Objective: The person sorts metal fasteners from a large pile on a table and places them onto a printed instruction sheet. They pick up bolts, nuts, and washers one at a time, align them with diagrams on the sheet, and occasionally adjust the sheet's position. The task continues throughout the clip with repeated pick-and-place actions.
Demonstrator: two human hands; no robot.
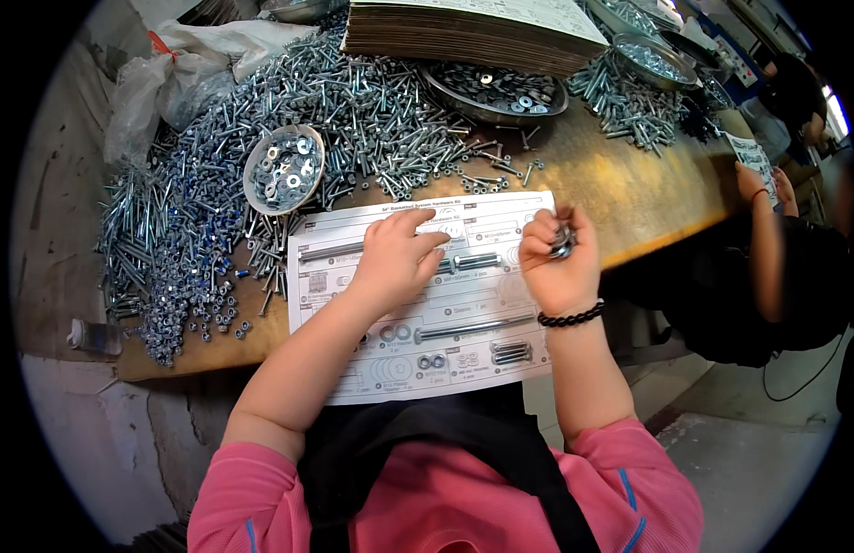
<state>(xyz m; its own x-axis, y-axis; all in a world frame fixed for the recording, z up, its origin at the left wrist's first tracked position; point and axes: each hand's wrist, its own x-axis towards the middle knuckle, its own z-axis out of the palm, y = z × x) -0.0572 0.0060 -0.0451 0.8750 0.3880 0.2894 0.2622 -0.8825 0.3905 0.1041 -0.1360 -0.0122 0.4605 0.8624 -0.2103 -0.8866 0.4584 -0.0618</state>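
A printed paper sheet [482, 300] with part drawings lies at the table's front edge. My left hand [399, 253] hovers over or rests on its upper middle, fingers spread and holding nothing I can see. Close to its fingertips are short thick bolts [476, 263]. My right hand [563, 267] is raised at the sheet's right edge, fingers curled round small shiny metal pieces [562, 241], nuts or washers. Lower on the sheet are a long bolt [477, 328], dark washers [395, 333], two nuts [431, 361] and a group of bolts [512, 352]. Another long bolt [330, 250] lies left of my left hand.
Heaped bolts [353, 111] cover the table's left and back, with loose nuts [164, 336] at front left. A bowl of washers [285, 170] sits in the heap. Behind are a washer pan [496, 115] and a paper stack [473, 41]. Another person's hand [749, 182] holds a sheet at right.
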